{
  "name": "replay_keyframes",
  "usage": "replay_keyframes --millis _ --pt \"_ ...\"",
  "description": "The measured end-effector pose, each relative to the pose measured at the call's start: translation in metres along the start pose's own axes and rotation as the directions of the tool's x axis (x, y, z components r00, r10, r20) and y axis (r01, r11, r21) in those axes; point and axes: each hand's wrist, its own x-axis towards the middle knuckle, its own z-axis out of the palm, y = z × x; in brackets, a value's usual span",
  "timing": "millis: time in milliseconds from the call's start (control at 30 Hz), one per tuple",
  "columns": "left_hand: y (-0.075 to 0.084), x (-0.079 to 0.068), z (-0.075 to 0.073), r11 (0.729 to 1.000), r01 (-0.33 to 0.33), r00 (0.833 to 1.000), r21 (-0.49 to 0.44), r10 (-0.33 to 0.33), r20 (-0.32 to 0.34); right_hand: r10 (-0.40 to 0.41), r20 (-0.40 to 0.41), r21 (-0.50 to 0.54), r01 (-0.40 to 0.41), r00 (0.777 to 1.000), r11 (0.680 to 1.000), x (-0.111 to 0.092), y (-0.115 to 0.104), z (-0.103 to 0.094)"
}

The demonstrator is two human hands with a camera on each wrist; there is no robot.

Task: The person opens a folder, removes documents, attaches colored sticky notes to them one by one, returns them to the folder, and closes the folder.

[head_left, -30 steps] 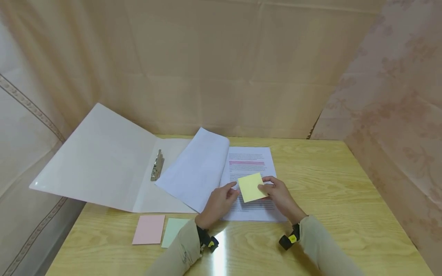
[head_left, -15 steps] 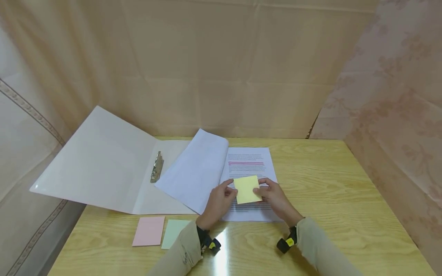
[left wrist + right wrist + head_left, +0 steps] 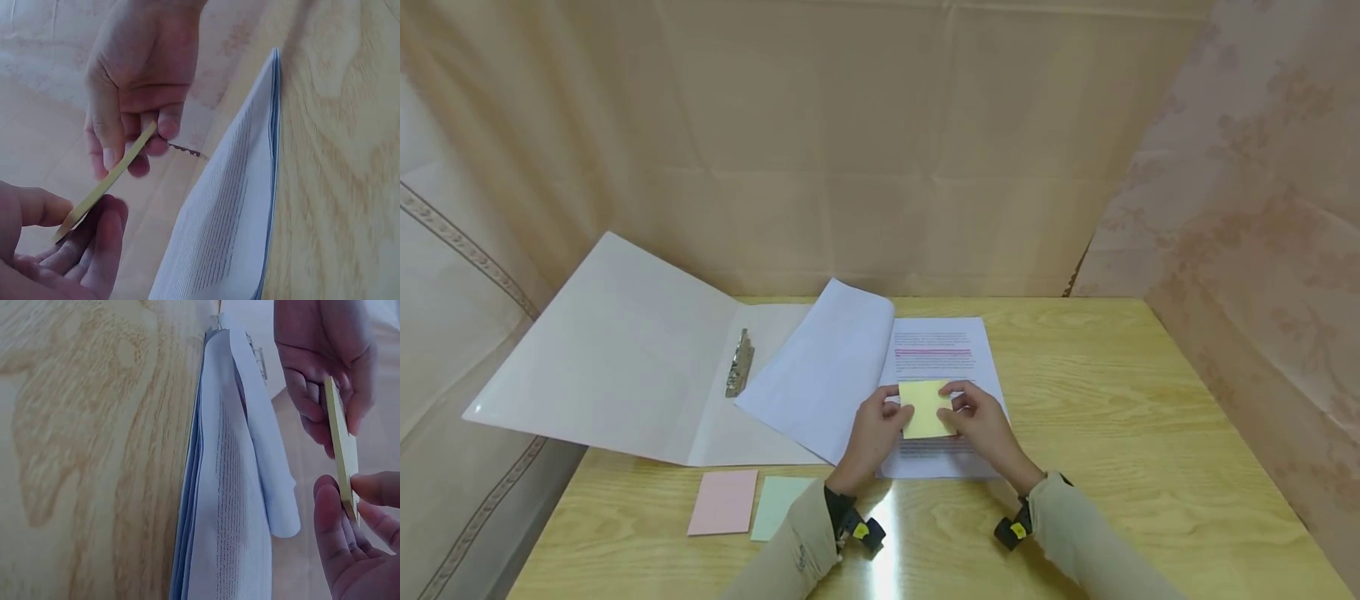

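Note:
A pad of yellow sticky notes (image 3: 922,408) is held above the printed sheets (image 3: 940,342). My left hand (image 3: 872,432) pinches its left edge, thumb on the front and fingers behind. At the opposite edge my right hand (image 3: 990,429) pinches it between thumb and fingers. Seen edge-on in the left wrist view, the pad (image 3: 103,184) is thin and sits between both hands. The right wrist view shows the pad (image 3: 340,440) clear of the pages (image 3: 228,487), which rise beside it. A pink line marks part of the printed text.
An open white folder (image 3: 625,350) with a metal clip (image 3: 740,363) lies on the left. A turned-over page (image 3: 827,367) folds across it. Pink (image 3: 722,502) and green sticky pads (image 3: 778,506) rest on the wooden table (image 3: 1097,400) near my left sleeve.
The yellow pad has shifted left and levelled out. My left hand, apart from it a second ago, has come to grip its left edge. My right hand has moved left along with it.

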Motion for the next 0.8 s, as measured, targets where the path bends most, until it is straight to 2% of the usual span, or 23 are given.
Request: replay_keyframes --millis 133,333,433,600,700,800 --pt "0.001 0.000 0.002 0.997 0.059 0.997 -0.056 -0.056 0.049 -0.096 0.020 -0.126 0.097 0.995 0.987 -0.003 -0.001 0.004" --pt "0.001 -0.003 0.003 0.994 0.078 0.994 -0.071 -0.072 0.086 -0.210 0.055 -0.338 0.216 0.976 0.916 -0.006 -0.002 0.009" --pt "-0.001 -0.004 0.004 0.996 0.069 0.994 -0.061 -0.063 0.087 -0.250 0.092 -0.384 0.266 0.964 0.884 -0.008 -0.001 0.010" --pt "-0.002 -0.005 0.004 0.998 0.047 0.995 -0.046 -0.043 0.087 -0.336 0.152 -0.457 0.367 0.930 0.810 -0.012 0.002 0.012" --pt "-0.003 -0.006 0.004 0.998 0.047 0.995 -0.038 -0.043 0.087 -0.359 0.173 -0.478 0.396 0.917 0.784 -0.013 0.003 0.012" --pt "-0.003 -0.006 0.004 0.997 0.062 0.994 -0.044 -0.057 0.097 -0.368 0.180 -0.484 0.408 0.912 0.774 -0.014 0.003 0.012"
